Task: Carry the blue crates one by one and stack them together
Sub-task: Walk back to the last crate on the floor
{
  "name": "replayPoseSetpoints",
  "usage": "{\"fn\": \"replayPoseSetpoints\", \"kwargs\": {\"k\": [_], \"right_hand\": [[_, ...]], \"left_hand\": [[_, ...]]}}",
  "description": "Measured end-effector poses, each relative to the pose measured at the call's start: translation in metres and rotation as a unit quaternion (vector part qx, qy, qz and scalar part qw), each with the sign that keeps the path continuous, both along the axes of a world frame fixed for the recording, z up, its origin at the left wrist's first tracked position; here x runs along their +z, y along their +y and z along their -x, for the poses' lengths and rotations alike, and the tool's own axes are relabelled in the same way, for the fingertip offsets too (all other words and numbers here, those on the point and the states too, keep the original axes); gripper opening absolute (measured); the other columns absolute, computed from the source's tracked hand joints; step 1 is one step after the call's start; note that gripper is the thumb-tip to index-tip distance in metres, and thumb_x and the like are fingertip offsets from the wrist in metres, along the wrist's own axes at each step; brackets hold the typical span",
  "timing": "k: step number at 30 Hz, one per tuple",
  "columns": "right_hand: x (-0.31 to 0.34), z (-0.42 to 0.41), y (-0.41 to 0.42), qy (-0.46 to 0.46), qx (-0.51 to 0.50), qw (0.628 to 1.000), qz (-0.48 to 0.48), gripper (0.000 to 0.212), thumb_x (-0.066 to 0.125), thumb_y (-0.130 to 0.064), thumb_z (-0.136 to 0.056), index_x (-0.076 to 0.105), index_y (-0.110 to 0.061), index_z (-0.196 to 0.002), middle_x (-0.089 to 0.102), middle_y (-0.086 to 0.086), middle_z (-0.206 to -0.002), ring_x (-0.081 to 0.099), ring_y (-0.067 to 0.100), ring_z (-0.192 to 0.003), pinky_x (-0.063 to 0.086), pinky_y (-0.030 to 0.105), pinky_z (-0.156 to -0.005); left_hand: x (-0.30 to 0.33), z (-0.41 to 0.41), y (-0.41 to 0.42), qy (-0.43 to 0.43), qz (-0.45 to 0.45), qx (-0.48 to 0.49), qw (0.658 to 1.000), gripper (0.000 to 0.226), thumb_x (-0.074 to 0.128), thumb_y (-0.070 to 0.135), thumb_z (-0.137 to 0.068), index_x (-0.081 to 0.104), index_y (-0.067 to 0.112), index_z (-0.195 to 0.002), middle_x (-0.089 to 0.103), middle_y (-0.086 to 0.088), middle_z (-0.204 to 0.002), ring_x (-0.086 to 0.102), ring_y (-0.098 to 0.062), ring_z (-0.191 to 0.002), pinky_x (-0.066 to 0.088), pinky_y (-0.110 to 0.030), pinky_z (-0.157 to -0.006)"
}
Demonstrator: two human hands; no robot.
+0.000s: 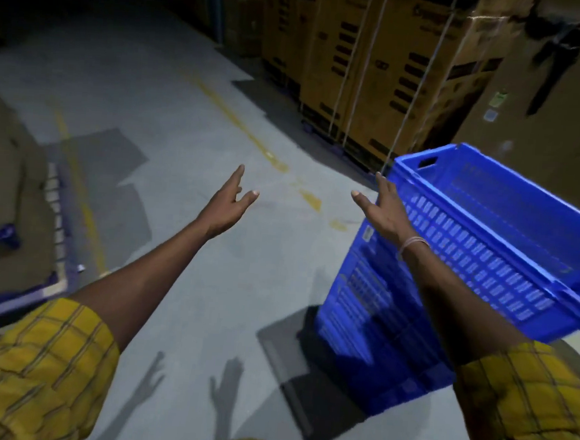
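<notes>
A tall stack of blue crates [377,329] stands on the grey floor at the right. Its top blue crate [506,242] sits tilted and skewed across the stack, open side up and empty inside. My right hand [383,211] is stretched out with fingers spread, just beside the top crate's near left wall; I cannot tell if it touches. My left hand [229,203] is stretched out over the bare floor, fingers apart, holding nothing, well left of the stack. Both arms wear yellow checked sleeves.
Strapped yellow-brown cartons [378,71] on pallets line the far right behind the stack. A large brown carton [548,93] stands at the right. A flat cardboard-covered pallet [5,200] lies on the left. Yellow floor lines [240,123] run along the aisle.
</notes>
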State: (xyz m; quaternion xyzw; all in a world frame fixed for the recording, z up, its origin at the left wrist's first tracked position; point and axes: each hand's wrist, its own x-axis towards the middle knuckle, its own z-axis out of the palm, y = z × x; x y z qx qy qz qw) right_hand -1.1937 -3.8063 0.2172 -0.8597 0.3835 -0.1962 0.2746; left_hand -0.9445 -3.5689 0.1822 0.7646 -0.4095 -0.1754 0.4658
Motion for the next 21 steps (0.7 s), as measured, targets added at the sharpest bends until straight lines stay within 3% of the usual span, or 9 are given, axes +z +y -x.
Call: {"fn": "replayPoseSetpoints", "kwargs": {"k": [5,8,12,16,19,21], "right_hand": [[-0.015,-0.061,0.067,0.005,0.063,0.997,-0.044,0.085,0.055,-0.058,-0.093,0.021,-0.013,-0.157,0.020,0.005,-0.164,0.021,0.021,-0.150,0.016,0.031,-0.119],[-0.023,-0.094,0.120,0.007,0.108,0.992,-0.058,0.086,0.054,-0.060,-0.093,0.020,-0.016,-0.158,0.019,0.004,-0.164,0.024,0.021,-0.150,0.019,0.034,-0.121],[-0.029,-0.134,0.204,0.012,0.156,0.985,-0.075,0.086,0.053,-0.062,-0.092,0.018,-0.018,-0.158,0.017,0.001,-0.164,0.023,0.020,-0.150,0.019,0.034,-0.120],[-0.032,-0.172,0.295,0.023,0.217,0.973,-0.073,0.085,0.053,-0.061,-0.093,0.019,-0.018,-0.158,0.017,0.001,-0.164,0.022,0.020,-0.150,0.017,0.031,-0.118],[-0.036,-0.200,0.362,0.027,0.250,0.965,-0.075,0.085,0.055,-0.059,-0.093,0.020,-0.017,-0.158,0.020,0.003,-0.163,0.026,0.022,-0.149,0.020,0.031,-0.118],[-0.042,-0.217,0.408,0.028,0.279,0.956,-0.083,0.085,0.055,-0.060,-0.092,0.021,-0.019,-0.158,0.021,0.004,-0.163,0.028,0.023,-0.148,0.023,0.034,-0.118]], "left_hand": [[-0.020,-0.028,0.112,0.047,0.012,0.077,0.996,0.077,0.056,0.053,-0.097,0.013,0.039,-0.159,0.021,0.011,-0.165,0.043,-0.011,-0.139,0.042,-0.046,-0.113],[-0.031,-0.041,0.188,0.064,0.017,0.124,0.990,0.077,0.057,0.048,-0.098,0.013,0.037,-0.160,0.020,0.007,-0.166,0.045,-0.013,-0.138,0.043,-0.046,-0.112],[-0.042,-0.051,0.297,0.104,0.030,0.189,0.976,0.081,0.061,0.051,-0.094,0.015,0.038,-0.159,0.034,0.007,-0.156,0.051,-0.016,-0.132,0.044,-0.050,-0.110],[-0.045,-0.048,0.407,0.119,0.040,0.247,0.961,0.090,0.062,0.063,-0.087,0.015,0.037,-0.159,0.041,0.005,-0.154,0.056,-0.018,-0.127,0.049,-0.048,-0.106],[-0.048,-0.037,0.482,0.115,0.057,0.280,0.951,0.077,0.058,0.046,-0.099,0.013,0.036,-0.159,0.039,0.013,-0.149,0.057,-0.014,-0.122,0.048,-0.036,-0.098],[-0.049,-0.028,0.533,0.114,0.061,0.309,0.942,0.075,0.057,0.041,-0.101,0.012,0.033,-0.160,0.042,0.009,-0.149,0.055,-0.013,-0.123,0.044,-0.032,-0.098]]}}
